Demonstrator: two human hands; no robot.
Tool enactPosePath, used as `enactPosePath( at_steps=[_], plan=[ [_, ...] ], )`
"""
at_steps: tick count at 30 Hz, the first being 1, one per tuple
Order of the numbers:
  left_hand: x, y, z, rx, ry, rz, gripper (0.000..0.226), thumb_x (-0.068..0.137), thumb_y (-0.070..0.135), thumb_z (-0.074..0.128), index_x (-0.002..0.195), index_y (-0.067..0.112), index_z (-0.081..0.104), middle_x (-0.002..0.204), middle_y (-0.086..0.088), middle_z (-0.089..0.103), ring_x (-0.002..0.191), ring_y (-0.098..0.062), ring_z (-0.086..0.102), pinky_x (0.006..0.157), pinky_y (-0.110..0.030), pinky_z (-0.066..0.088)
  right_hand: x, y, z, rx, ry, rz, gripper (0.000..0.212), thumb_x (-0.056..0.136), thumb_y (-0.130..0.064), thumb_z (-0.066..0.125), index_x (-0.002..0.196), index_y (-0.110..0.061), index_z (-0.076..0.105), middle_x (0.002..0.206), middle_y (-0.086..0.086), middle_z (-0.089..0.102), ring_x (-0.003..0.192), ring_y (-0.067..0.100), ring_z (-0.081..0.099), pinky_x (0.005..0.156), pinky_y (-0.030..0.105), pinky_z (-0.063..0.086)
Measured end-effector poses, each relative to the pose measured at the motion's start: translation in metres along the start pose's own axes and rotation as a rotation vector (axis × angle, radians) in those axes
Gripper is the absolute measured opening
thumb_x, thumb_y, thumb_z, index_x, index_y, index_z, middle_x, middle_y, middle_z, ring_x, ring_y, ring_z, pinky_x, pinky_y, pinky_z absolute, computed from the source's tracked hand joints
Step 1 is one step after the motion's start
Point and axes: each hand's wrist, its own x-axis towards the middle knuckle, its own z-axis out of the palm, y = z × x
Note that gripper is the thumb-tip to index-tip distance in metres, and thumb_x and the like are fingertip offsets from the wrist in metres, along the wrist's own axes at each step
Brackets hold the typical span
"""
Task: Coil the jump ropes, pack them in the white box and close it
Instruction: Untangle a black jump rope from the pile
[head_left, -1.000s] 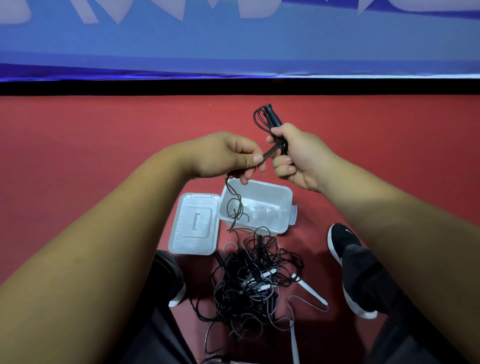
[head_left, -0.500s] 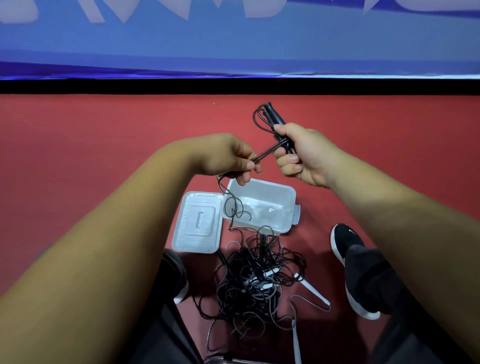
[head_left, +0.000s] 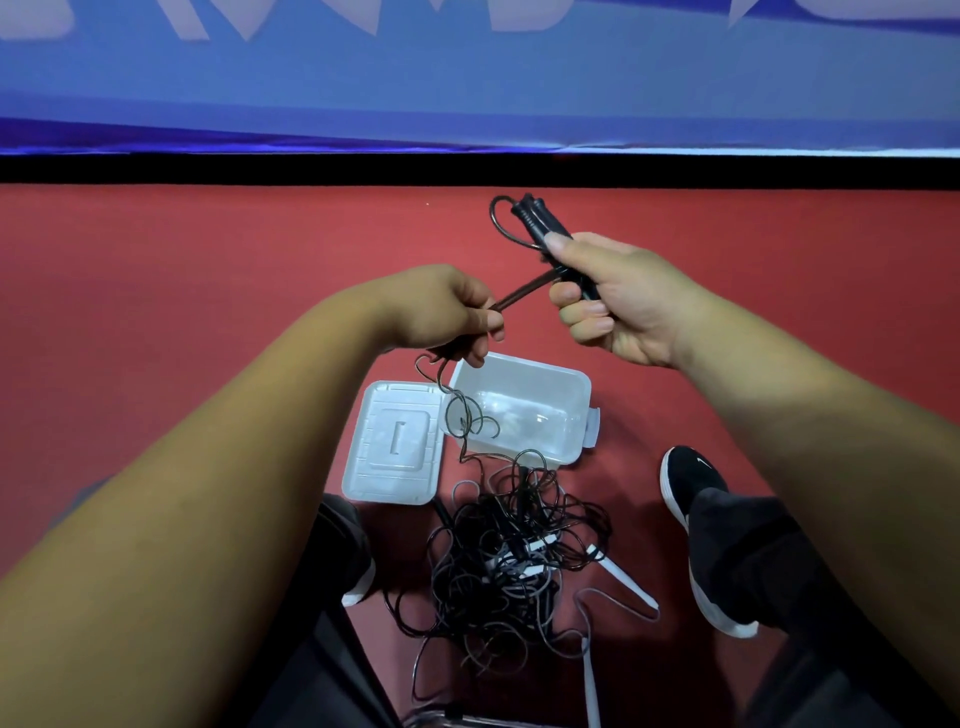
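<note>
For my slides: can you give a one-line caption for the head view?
Right hand grips black rope handles while left hand pinches the cord above the open white box.

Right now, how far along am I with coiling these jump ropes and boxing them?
Nothing is packed: the white box looks empty, its lid lying open beside it. In hand: your right hand grips black handles, your left hand pinches the cord. Left: the tangled pile on the floor, then packing and closing.

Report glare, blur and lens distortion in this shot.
Head view: glare patches inside the white box; the rope between left hand and right hand looks slightly smeared; forearms balloon toward the lower corners, wide-angle stretch.
</note>
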Motion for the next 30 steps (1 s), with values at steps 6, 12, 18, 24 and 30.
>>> enactPosePath(
  at_steps=[6,12,18,24,30],
  plan=[
    [0.001,0.001,0.004,0.007,-0.050,-0.064,0.026,0.110,0.019,0.051,0.104,0.001,0.069,0.084,-0.012,0.072,0.078,-0.019,0.074,0.066,-0.033,0.049,-0.003,0.005,0.002,-0.158,-0.049,-0.028,0.006,0.108,-0.022,0.059,0.113,-0.024,0.062,0.072,0.001,0.046,0.055,0.011,0.031,0.047,0.024,0.034],
    [0.003,-0.001,0.001,-0.069,-0.069,-0.099,0.026,0.110,0.020,0.051,0.109,0.001,0.069,0.083,-0.008,0.071,0.078,-0.019,0.073,0.077,-0.043,0.049,-0.007,0.006,0.002,-0.261,-0.032,-0.093,0.022,0.110,-0.020,0.057,0.131,-0.020,0.059,0.074,0.000,0.053,0.055,0.011,0.048,0.054,0.031,0.053],
    [0.003,-0.001,0.001,-0.135,-0.049,-0.117,0.028,0.110,0.022,0.051,0.111,0.001,0.070,0.079,-0.005,0.066,0.073,-0.017,0.069,0.069,-0.031,0.053,-0.008,0.008,0.003,-0.155,-0.029,-0.107,0.025,0.111,-0.021,0.055,0.136,-0.017,0.057,0.077,0.002,0.052,0.057,0.012,0.048,0.058,0.033,0.058],
    [0.007,-0.002,0.004,-0.063,-0.023,-0.072,0.026,0.111,0.022,0.050,0.106,0.005,0.069,0.082,-0.009,0.067,0.076,-0.019,0.072,0.073,-0.038,0.054,-0.007,0.008,0.008,-0.006,-0.078,-0.056,0.015,0.110,-0.026,0.057,0.125,-0.029,0.061,0.073,-0.001,0.043,0.055,0.009,0.028,0.045,0.021,0.026],
    [0.011,-0.001,0.006,0.259,0.090,-0.062,0.015,0.104,0.026,0.060,0.099,0.019,0.072,0.085,0.003,0.079,0.075,-0.017,0.066,0.084,-0.038,0.055,-0.008,0.011,0.012,-0.100,-0.137,-0.018,0.016,0.107,-0.028,0.063,0.123,-0.027,0.059,0.071,-0.003,0.039,0.056,0.008,0.021,0.041,0.018,0.019]
  ],
)
